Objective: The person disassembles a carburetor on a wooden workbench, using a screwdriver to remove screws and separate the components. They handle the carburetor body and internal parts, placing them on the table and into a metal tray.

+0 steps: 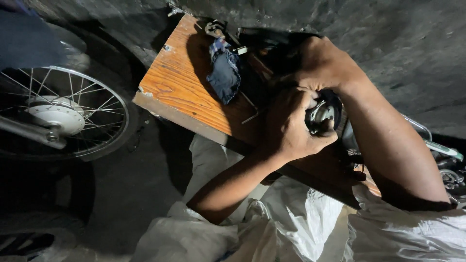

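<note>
**Both hands closed over a round metal part on the wooden bench**

The left hand (291,126) was curled tight around a round, shiny metal part (320,116), fingers wrapped over its rim, gripping it from the near side. The right hand (323,65) was bent down over the same part from above, pressing or holding its far edge; how firmly it grasped could not be told, since shadow hid the fingers. The part sat over the right side of the orange wooden bench (179,82), not yet set down or let go, so the work on it looked to be under way, its stage unclear. A dark blue rag (224,73) lay near, beside small metal tools (215,29). A spoked wheel (63,114) stood well apart at the left, and white sacking (291,218) lay below.
</note>
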